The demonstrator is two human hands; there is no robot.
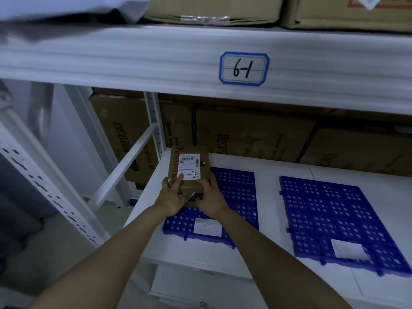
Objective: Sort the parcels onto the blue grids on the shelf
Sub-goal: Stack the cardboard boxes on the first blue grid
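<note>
Both hands, left [172,198] and right [211,197], grip a parcel [189,168], hiding the blue grid's [236,192] left part.

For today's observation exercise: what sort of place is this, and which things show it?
Probably a parcel storeroom or warehouse: white metal shelving with a handwritten bay label, stacked cardboard cartons, and a barcoded parcel going onto a blue grid.

A brown parcel [189,168] with a white barcoded label [189,166] is seen over a blue grid [236,197] perforated with round holes, on a white shelf [267,172].
</note>
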